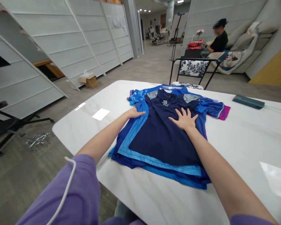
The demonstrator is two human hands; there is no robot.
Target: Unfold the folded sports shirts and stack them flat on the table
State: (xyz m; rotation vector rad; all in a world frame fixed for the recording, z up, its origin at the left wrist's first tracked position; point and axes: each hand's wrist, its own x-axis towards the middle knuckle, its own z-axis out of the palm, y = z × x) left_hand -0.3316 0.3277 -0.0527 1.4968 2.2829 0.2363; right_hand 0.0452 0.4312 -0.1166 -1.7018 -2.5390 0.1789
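A stack of blue jerseys (164, 137) lies flat on a white table (236, 147), a dark navy shirt on top with lighter blue ones under it. My right hand (184, 119) rests palm down with spread fingers on the navy shirt's chest. My left hand (135, 113) lies flat at the stack's left side, its fingertips against the light blue sleeve edge. Neither hand grips any cloth.
A dark green flat case (248, 101) lies at the table's far right. A black folding chair with floral fabric (193, 70) stands behind the table. A person sits at the back right by a grey sofa (245, 40). White panels (61, 40) and a cardboard box (90, 80) are at left.
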